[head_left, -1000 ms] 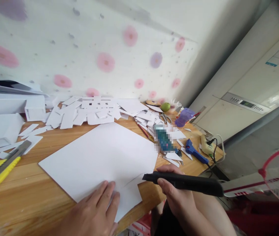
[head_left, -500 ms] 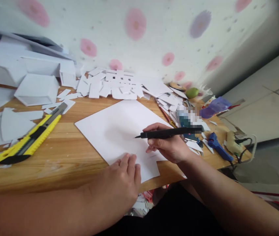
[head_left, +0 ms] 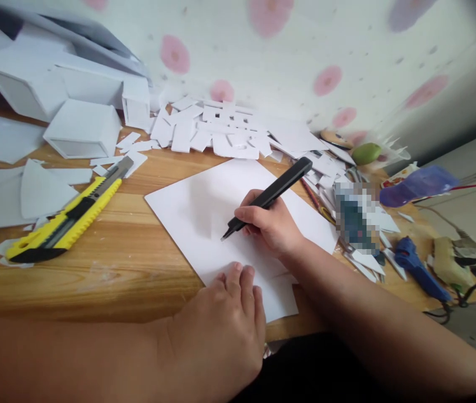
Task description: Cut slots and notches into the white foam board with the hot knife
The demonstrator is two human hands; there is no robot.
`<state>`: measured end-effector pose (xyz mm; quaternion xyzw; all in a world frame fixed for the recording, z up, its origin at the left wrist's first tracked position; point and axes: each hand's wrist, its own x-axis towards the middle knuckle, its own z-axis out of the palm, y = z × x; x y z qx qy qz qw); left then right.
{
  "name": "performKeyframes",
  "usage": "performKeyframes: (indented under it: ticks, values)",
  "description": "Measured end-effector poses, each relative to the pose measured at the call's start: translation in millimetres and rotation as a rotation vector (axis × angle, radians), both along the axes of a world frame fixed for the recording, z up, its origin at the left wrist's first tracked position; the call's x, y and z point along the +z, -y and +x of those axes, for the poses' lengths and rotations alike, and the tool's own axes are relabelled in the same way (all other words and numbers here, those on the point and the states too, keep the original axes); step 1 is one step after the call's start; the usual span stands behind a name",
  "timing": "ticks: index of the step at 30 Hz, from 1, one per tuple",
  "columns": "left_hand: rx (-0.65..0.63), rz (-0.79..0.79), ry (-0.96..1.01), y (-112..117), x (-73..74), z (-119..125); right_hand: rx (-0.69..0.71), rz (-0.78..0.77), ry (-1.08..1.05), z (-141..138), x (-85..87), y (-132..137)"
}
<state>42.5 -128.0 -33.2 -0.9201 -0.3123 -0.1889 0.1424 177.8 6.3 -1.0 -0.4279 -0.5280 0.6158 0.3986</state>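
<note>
A white sheet of board (head_left: 187,207) lies flat on the wooden table, with a notched corner toward me. My left hand (head_left: 229,313) rests on its near edge, fingers laid flat and holding nothing. In my right hand (head_left: 269,224) is a slim black craft knife (head_left: 284,182), gripped like a pen. The knife slants down to the left, its narrow tip close to the board's middle; whether it touches the surface I cannot tell. A faint line shows on the board near my right wrist.
At the left lies a yellow utility knife (head_left: 74,215) among white scraps. Folded white box shapes (head_left: 82,129) stand behind it. Cut white pieces (head_left: 229,131) are heaped along the wall. A blue glue gun (head_left: 420,268), a power strip (head_left: 452,263) and a green fruit (head_left: 366,153) sit at the right.
My right hand has turned the knife from nearly level to steeply slanted, its tip now lower over the board. My left hand stays on the near edge. The whole view has shifted.
</note>
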Motion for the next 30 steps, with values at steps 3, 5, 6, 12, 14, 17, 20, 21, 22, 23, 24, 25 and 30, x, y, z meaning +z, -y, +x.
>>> performKeyframes:
  ticks: [3, 5, 6, 12, 14, 17, 20, 21, 22, 23, 24, 25, 30]
  values:
    - [-0.016, -0.019, -0.040, -1.8, 7.3, -1.5, 0.028, 0.020, 0.037, -0.9, -3.7, 2.2]
    - [-0.038, -0.041, -0.066, -2.6, 12.3, -2.2, 0.031, 0.033, 0.052, -0.3, -4.9, 4.1]
    - [-0.042, -0.047, -0.069, -2.7, 13.6, -2.2, 0.030, 0.036, 0.059, -0.1, -5.1, 4.8]
    - [-0.009, -0.024, -0.003, 0.6, 5.0, 0.5, 0.027, 0.050, 0.098, -0.7, -3.7, 6.3]
    - [-0.012, -0.018, 0.004, 1.6, 2.1, 0.9, 0.024, 0.053, 0.101, -0.8, -3.9, 6.5]
    - [-0.022, -0.019, 0.013, 1.1, 2.4, 0.9, 0.025, 0.057, 0.096, -0.4, -5.0, 6.6]
    - [-0.027, -0.026, -0.002, -1.7, 8.0, 0.4, 0.026, 0.063, 0.108, 0.2, -5.6, 6.3]
    - [-0.031, -0.030, -0.018, -2.8, 10.6, 0.2, 0.026, 0.064, 0.120, 0.2, -5.5, 6.3]
    - [-0.038, -0.029, -0.027, -3.8, 13.1, -0.1, 0.026, 0.064, 0.132, 0.2, -5.1, 6.3]
    - [-0.045, -0.028, -0.037, -4.6, 15.5, -0.3, 0.026, 0.064, 0.144, 0.0, -4.6, 6.4]
    - [-0.051, -0.025, -0.042, -5.3, 17.5, -0.6, 0.027, 0.063, 0.155, -0.2, -4.0, 6.6]
    - [-0.056, -0.021, -0.042, -5.8, 18.9, -0.8, 0.027, 0.061, 0.167, -0.4, -3.2, 6.9]
    - [-0.070, -0.013, -0.032, -7.5, 20.7, -1.5, 0.036, 0.078, 0.226, -2.4, 2.2, 7.8]
